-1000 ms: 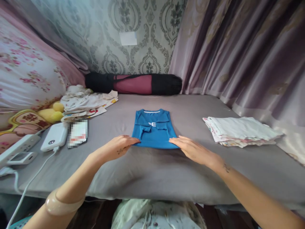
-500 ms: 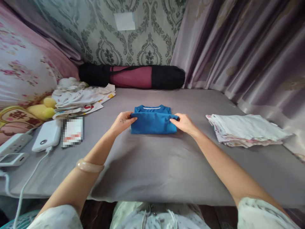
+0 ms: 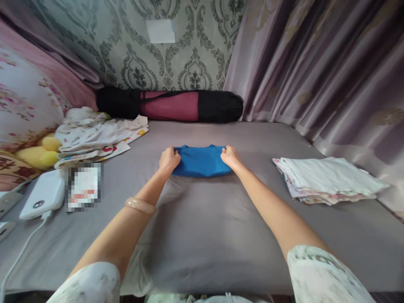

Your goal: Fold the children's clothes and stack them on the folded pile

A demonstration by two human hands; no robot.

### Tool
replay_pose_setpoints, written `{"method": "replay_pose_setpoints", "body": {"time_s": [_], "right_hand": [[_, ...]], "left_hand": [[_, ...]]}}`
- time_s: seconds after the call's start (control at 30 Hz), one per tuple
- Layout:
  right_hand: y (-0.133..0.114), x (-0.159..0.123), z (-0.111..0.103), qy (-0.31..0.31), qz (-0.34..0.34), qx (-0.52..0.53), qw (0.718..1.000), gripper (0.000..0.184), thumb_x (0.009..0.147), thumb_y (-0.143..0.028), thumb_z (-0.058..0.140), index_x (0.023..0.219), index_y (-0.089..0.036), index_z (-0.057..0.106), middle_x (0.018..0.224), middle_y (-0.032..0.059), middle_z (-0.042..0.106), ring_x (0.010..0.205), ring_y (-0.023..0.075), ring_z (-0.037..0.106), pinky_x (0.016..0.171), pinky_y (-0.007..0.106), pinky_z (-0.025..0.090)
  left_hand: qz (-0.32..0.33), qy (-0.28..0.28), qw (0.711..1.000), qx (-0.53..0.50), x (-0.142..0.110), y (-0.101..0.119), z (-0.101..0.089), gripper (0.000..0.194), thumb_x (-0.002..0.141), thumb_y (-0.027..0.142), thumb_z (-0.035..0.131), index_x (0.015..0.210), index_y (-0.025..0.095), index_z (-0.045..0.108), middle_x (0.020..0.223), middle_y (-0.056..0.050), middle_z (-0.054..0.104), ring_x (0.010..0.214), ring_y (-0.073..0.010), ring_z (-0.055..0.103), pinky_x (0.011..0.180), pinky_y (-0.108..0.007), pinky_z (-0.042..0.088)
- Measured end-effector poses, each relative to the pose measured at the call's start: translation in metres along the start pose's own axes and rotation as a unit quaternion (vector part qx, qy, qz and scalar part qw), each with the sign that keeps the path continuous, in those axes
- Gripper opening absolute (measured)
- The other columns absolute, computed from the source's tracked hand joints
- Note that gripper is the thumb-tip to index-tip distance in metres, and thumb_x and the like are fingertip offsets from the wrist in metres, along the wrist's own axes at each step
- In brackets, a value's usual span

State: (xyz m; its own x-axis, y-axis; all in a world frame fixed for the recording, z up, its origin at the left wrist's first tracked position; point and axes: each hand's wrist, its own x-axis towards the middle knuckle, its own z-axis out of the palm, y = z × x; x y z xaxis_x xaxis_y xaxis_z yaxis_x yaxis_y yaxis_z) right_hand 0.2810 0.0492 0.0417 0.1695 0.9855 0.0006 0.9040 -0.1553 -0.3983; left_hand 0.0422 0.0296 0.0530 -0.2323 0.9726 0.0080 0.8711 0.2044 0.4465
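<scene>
In the head view, pinching the folded blue garment [image 3: 202,163] by its two far corners, with fingers curled tight on both the left hand [image 3: 169,160] and the right hand [image 3: 231,157]; lying near the centre of the frame over the grey sheet [image 3: 208,235], well apart from the pile of white cloths [image 3: 331,179] at the right; best to pull both ends evenly outward, match the folded edge to the collar side, set down level without dragging, then smooth from middle to sides
</scene>
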Motion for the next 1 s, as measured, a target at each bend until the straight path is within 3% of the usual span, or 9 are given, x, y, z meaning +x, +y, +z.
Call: {"method": "replay_pose_setpoints", "body": {"time_s": [0.1,0.27,0.5,1.0], "right_hand": [[-0.01,-0.005,-0.002,-0.004,0.046,0.011,0.999,0.036,0.097,-0.026,0.03,0.119,-0.014,0.056,0.111,0.0179,0.065,0.105,0.0294,0.062,0.083,0.039,0.047],[-0.016,-0.01,-0.002,0.019,0.031,-0.032,0.999,0.04,0.1,-0.026,0.021,0.126,-0.014,0.049,0.107,0.0192,0.066,0.105,0.031,0.063,0.088,0.045,0.043],[-0.012,-0.004,0.011,0.025,0.026,-0.077,0.996,0.041,0.101,-0.026,0.018,0.125,-0.011,0.048,0.105,0.0204,0.067,0.105,0.031,0.064,0.088,0.042,0.043],[-0.01,0.018,0.017,-0.009,0.054,-0.076,0.996,0.042,0.099,-0.023,0.023,0.122,-0.008,0.055,0.114,0.0229,0.066,0.108,0.0297,0.063,0.088,0.04,0.044]], "left_hand": [[0.0,0.015,1.0,0.023,0.0,0.005,0.004,0.034,0.094,0.03,0.031,0.112,0.019,0.058,0.108,-0.018,0.067,0.1,-0.0305,0.063,0.077,-0.037,0.047],[0.047,0.028,0.995,0.078,0.005,0.003,0.015,0.037,0.099,0.035,0.021,0.12,0.024,0.05,0.104,-0.014,0.069,0.095,-0.0294,0.066,0.076,-0.037,0.047],[0.048,0.026,0.991,0.124,0.014,-0.001,0.028,0.041,0.1,0.034,0.018,0.119,0.017,0.049,0.105,-0.018,0.068,0.095,-0.0299,0.066,0.078,-0.037,0.048],[0.008,0.014,0.994,0.111,0.021,0.002,0.025,0.04,0.097,0.036,0.026,0.116,0.016,0.054,0.103,-0.02,0.068,0.098,-0.0325,0.066,0.079,-0.04,0.048]]}}
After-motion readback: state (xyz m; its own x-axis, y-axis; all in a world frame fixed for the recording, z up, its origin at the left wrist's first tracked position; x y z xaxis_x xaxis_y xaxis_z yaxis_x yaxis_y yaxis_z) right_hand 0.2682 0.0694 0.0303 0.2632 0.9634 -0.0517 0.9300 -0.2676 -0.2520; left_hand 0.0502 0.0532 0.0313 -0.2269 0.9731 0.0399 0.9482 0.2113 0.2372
